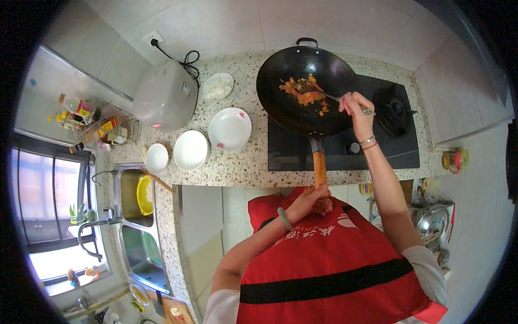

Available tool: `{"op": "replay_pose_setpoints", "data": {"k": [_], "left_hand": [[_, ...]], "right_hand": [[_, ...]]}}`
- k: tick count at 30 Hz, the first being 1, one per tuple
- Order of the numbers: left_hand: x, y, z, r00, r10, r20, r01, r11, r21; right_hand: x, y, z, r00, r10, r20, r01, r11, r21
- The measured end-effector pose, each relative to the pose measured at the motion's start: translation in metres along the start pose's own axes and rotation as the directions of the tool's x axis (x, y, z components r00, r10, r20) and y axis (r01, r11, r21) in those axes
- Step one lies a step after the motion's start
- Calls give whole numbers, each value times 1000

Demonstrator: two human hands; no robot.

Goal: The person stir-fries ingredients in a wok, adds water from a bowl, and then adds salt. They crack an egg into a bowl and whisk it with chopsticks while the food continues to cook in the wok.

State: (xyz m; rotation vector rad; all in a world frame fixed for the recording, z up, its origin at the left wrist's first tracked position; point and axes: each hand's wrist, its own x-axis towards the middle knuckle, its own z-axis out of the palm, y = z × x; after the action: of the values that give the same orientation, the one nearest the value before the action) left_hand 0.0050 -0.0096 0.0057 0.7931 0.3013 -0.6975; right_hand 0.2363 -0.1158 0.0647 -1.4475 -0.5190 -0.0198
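A black wok [280, 110] sits on the left part of the black gas hob [291, 156]. Its wooden handle [320, 167] points toward me, and my left hand [310, 201] is wrapped round the end of it. In my right hand [356, 105] is the handle of a metal slotted spatula [330, 96], slanting down to the left into the wok. The spatula's head lies among chopped orange-red and yellow food [302, 97], heaped in the middle of the wok with a few bits scattered toward the near side.
Left of the hob stand a flowered plate [230, 129], two white bowls [191, 150] and a small dish of pale food [218, 86]. Behind them is a grey rice cooker [167, 94]. Farther left are a double sink [143, 248] with a yellow basket [143, 195], and a bottle rack [121, 135].
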Motion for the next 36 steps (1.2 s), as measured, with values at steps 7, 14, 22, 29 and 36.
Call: {"op": "replay_pose_setpoints", "data": {"k": [7, 14, 22, 29, 36], "left_hand": [[0, -3, -1, 1000, 13, -18, -13, 1000, 4], [-1, -1, 4, 999, 32, 17, -31, 998, -49], [-3, -1, 3, 1000, 31, 3, -31, 995, -91], [1, -4, 3, 998, 53, 15, -51, 995, -86], [-2, -3, 5, 997, 74, -13, -75, 996, -51]], "right_hand": [[-28, -39, -18, 999, 13, 32, -14, 1000, 23], [-45, -12, -15, 1000, -14, 16, 14, 1000, 2], [-26, -100, -34, 980, 148, 132, -127, 980, -156], [2, -41, -18, 981, 24, 193, 31, 961, -276], [19, -26, -14, 985, -84, 148, 117, 965, -234]]}}
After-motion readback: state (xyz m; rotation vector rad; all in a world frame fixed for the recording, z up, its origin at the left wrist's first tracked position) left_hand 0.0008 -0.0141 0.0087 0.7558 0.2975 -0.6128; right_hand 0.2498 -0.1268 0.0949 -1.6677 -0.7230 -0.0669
